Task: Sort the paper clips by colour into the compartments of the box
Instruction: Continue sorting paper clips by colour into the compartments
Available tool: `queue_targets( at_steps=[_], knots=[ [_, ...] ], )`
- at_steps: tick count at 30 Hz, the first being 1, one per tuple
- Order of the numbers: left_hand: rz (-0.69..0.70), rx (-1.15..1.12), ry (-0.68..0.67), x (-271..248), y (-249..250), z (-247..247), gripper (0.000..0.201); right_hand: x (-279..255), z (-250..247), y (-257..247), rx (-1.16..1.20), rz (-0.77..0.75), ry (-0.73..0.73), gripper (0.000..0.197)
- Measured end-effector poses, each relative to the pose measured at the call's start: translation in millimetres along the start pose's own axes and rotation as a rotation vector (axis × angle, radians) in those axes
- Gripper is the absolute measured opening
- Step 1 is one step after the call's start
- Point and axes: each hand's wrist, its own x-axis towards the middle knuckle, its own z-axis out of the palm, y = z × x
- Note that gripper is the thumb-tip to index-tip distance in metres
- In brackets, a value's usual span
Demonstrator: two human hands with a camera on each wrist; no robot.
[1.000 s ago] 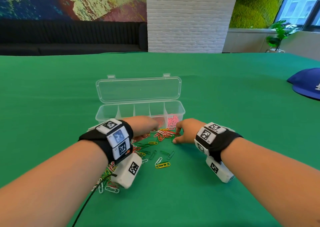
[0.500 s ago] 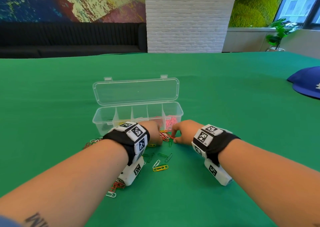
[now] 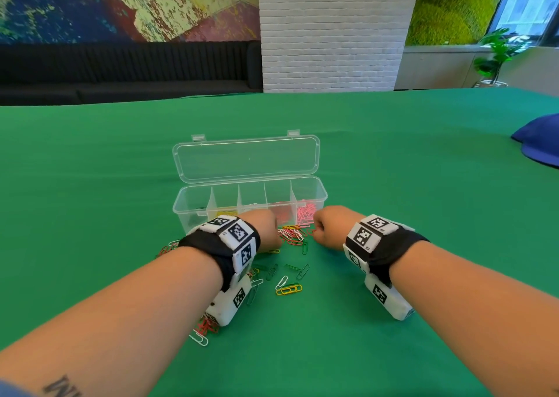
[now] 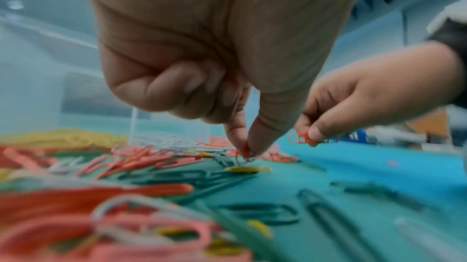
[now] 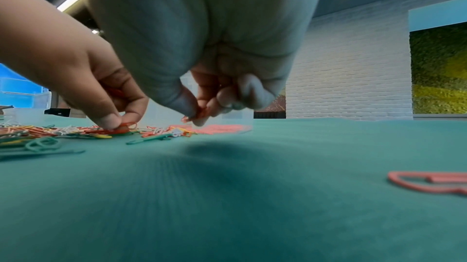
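A clear plastic box (image 3: 323,198) with its lid open stands on the green cloth, with coloured clips in several compartments; pink ones lie in the rightmost. Loose paper clips (image 3: 292,234) in red, green, yellow and white are scattered in front of it. My left hand (image 3: 266,230) reaches down into the pile, thumb and forefinger pinching a red clip (image 4: 246,151) that still touches the heap. My right hand (image 3: 328,225) is just right of the pile, a little above the cloth, and pinches a red clip (image 4: 302,139) between thumb and forefinger.
A blue cap (image 3: 538,142) lies at the table's right edge. More clips (image 3: 205,327) lie under my left wrist and a lone pink clip (image 5: 429,182) sits near the right wrist. Green cloth (image 3: 393,160) stretches around the box.
My left hand has moved right and forward into the pile and closed on a clip. My right hand has curled and lifted slightly with a red clip.
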Motion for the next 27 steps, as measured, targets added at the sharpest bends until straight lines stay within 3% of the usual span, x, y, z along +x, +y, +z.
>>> queue_targets(
  at_steps=[4, 8, 12, 14, 21, 24, 27],
  knots=[
    [-0.031, -0.301, -0.082, -16, -12, -6, 0.018, -2, 1, -1, 0.097, 0.012, 0.016, 0.029],
    [-0.087, -0.981, -0.166, -33, -25, -10, 0.014, -6, -3, -2, 0.185, 0.001, 0.061, 0.011],
    [-0.051, -1.282, -0.190, -46, -40, -13, 0.022, -9, -4, 0, 0.242, -0.005, 0.033, 0.029],
    [-0.078, -1.347, -0.169, -50, -47, -12, 0.020, -9, -5, 1, 0.326, 0.023, 0.023, 0.029],
    [-0.141, -1.448, -0.245, -56, -58, -6, 0.026, -14, -14, 17, 1.078, 0.229, -0.054, 0.032],
    [-0.173, -1.300, -0.228, -58, -51, -7, 0.017, -17, -15, 23, 1.241, 0.190, -0.187, 0.028],
    [-0.189, -1.005, -0.187, -53, -42, -6, 0.026, -14, -14, 18, 1.204, 0.239, -0.135, 0.042]
  ],
)
